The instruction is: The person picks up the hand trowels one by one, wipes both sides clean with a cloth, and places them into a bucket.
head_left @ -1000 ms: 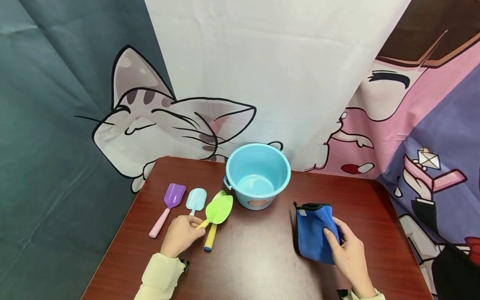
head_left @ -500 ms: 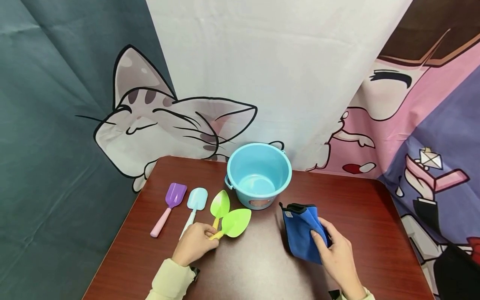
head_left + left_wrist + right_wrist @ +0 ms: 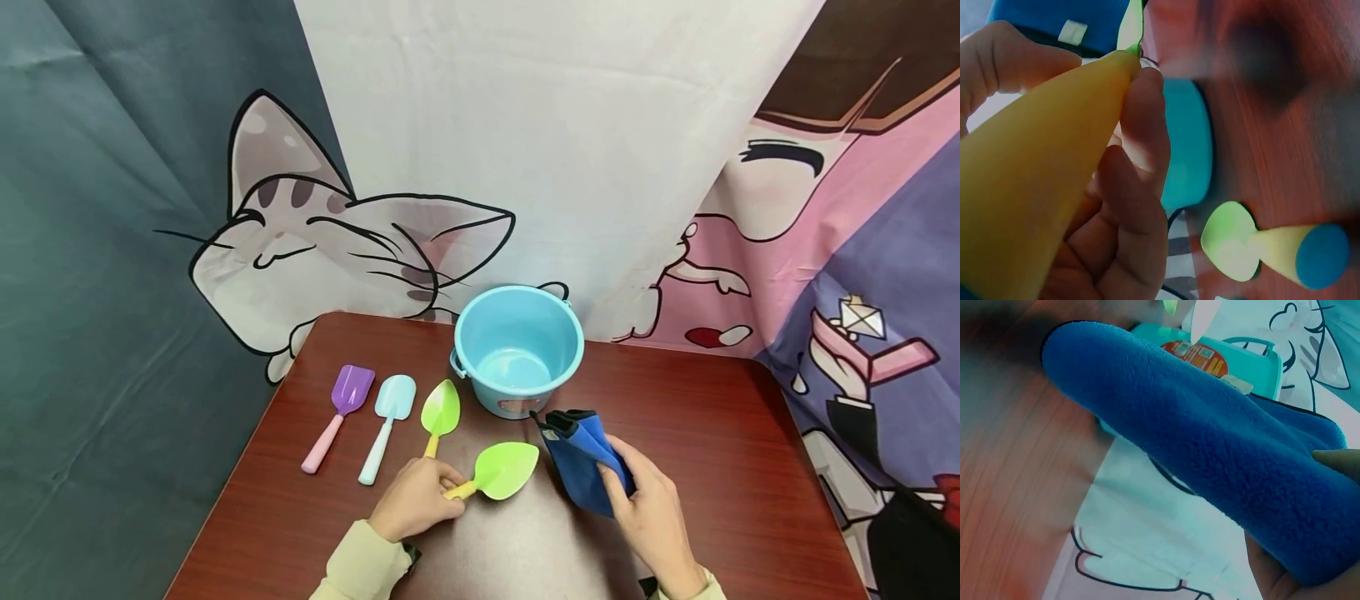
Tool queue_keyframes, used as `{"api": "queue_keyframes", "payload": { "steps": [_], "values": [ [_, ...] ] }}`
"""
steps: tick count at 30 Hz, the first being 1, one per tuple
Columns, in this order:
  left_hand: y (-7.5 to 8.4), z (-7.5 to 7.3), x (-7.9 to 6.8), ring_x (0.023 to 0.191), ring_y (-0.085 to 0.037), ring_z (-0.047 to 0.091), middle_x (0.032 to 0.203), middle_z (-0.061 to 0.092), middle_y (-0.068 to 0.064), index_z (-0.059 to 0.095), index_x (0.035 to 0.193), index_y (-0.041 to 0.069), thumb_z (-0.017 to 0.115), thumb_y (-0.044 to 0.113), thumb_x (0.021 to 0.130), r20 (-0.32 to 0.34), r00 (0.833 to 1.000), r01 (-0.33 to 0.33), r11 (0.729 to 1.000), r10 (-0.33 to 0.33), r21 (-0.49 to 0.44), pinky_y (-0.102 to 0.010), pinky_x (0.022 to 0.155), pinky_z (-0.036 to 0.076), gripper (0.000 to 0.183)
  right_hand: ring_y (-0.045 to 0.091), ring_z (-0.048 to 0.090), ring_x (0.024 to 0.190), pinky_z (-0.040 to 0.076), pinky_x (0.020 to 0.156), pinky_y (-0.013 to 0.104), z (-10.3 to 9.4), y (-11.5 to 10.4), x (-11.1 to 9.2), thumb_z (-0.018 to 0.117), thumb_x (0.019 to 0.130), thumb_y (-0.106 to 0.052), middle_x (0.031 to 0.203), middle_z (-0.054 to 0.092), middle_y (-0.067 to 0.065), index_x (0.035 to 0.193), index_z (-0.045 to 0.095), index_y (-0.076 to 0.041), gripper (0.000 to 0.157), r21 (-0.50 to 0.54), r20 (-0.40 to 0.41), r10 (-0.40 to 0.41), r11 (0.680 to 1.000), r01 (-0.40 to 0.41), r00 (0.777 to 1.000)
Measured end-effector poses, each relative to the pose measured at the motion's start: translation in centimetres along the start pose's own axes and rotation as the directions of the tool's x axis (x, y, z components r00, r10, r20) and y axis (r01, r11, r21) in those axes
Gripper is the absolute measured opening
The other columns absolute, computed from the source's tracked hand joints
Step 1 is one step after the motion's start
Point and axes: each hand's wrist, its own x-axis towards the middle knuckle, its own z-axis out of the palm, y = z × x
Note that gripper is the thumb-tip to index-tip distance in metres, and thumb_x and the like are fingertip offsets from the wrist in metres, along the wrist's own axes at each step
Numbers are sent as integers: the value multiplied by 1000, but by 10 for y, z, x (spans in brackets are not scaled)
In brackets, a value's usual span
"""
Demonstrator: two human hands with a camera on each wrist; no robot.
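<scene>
My left hand (image 3: pixel 420 498) grips the yellow handle of a toy trowel (image 3: pixel 506 472), whose wide green blade points right towards the cloth. In the left wrist view the handle (image 3: pixel 1047 150) lies between thumb and fingers. My right hand (image 3: pixel 651 512) pinches a folded blue cloth (image 3: pixel 581 462) with black edging, thumb on the near side. Up close in the right wrist view the cloth (image 3: pixel 1210 431) looks fluffy. Blade tip and cloth are a short gap apart in the head view. A second green toy trowel (image 3: pixel 441 408) lies just beyond my left hand, its handle partly hidden.
A light-blue bucket (image 3: pixel 517 342) stands at the table's back edge, behind the cloth. To the left lie a purple shovel (image 3: pixel 351 390) with a pink handle and a light-blue shovel (image 3: pixel 394 398). A printed curtain (image 3: pixel 570 150) hangs behind the brown table (image 3: pixel 712 425).
My left hand has carried the green trowel rightwards, away from over the other green one and the light-blue shovel. My right hand has brought the blue cloth leftwards, closer to the trowel.
</scene>
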Motion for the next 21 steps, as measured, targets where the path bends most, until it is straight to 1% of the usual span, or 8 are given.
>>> {"api": "queue_keyframes", "payload": {
  "steps": [4,6,8,11,13,17,21],
  "values": [
    [4,5,0,69,-2,62,77,69,9,78,92,8,73,8,71,26,1000,9,999,-8,-45,-25,62,51,22,21,68,105,43,89,11,4,-6,1,76,87,-7,119,70,4,130,68,-17,45,3,20,-30,1000,30,999],
    [6,7,1,70,-2,62,78,69,9,78,93,8,72,7,70,33,999,9,998,-8,-54,-25,62,51,24,20,67,106,46,87,16,6,-10,1,76,88,-8,120,70,4,132,67,-18,45,8,25,-50,999,50,998],
    [6,9,2,70,-3,62,78,69,8,78,94,7,72,7,70,36,999,8,998,-6,-58,-25,62,51,24,19,67,104,49,85,23,9,-15,2,75,89,-9,119,70,3,132,67,-17,45,15,25,-70,997,69,997],
    [6,12,3,71,-3,63,79,70,8,78,96,6,72,7,71,31,1000,5,998,-3,-65,-25,63,52,26,16,66,96,50,77,30,15,-20,3,75,87,-7,115,71,2,131,67,-15,45,19,15,-123,992,123,992],
    [6,14,4,72,-4,64,80,70,7,78,97,5,72,7,71,29,1000,7,997,-4,-75,-25,63,52,27,14,64,91,50,74,32,19,-23,3,75,86,-6,114,71,1,130,68,-14,45,24,13,-156,988,155,988],
    [5,18,6,72,-3,64,81,71,7,78,98,5,71,7,72,25,1000,-1,997,3,-79,-24,64,53,28,14,64,88,50,73,33,28,-28,-1,74,85,-6,112,72,0,130,68,-14,45,44,27,-215,976,214,976],
    [6,20,7,72,-4,65,80,71,7,77,98,4,70,6,72,43,999,-1,995,5,-103,-24,64,53,28,15,66,94,53,76,36,35,-34,-6,73,86,-7,114,71,-2,132,67,-17,47,60,72,-240,970,236,968]
  ]
}}
